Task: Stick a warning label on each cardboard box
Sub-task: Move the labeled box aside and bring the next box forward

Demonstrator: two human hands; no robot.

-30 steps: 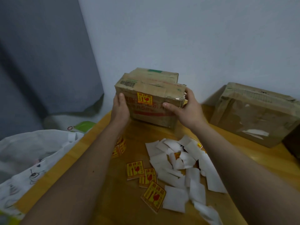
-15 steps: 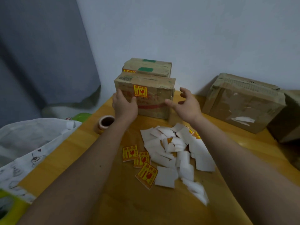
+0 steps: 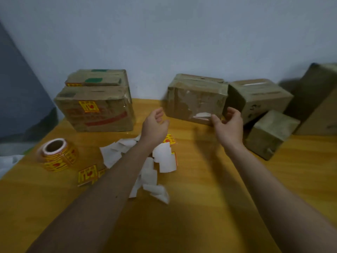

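A cardboard box [image 3: 102, 117] with a yellow warning label [image 3: 89, 106] on its front stands at the back left, and another labelled box [image 3: 94, 79] sits behind it. A flat unlabelled box [image 3: 193, 99] leans by the wall in the middle. My left hand [image 3: 155, 125] hovers open just left of it. My right hand [image 3: 228, 126] is at its lower right corner, fingers spread and touching or nearly touching it. A roll of yellow labels [image 3: 56, 154] stands on the left. Loose labels [image 3: 87, 175] lie near it.
White backing papers [image 3: 164, 157] are scattered mid-table on the wooden top [image 3: 200, 207]. More unlabelled boxes stand at the right: a medium one [image 3: 259, 97], a small cube [image 3: 269, 132] and a large one [image 3: 319, 99]. A white bag [image 3: 7, 161] lies off the left edge.
My hands let go of the labelled box, which now stands at the back left, and swung right to the flat unlabelled box. The view turned right, revealing more boxes.
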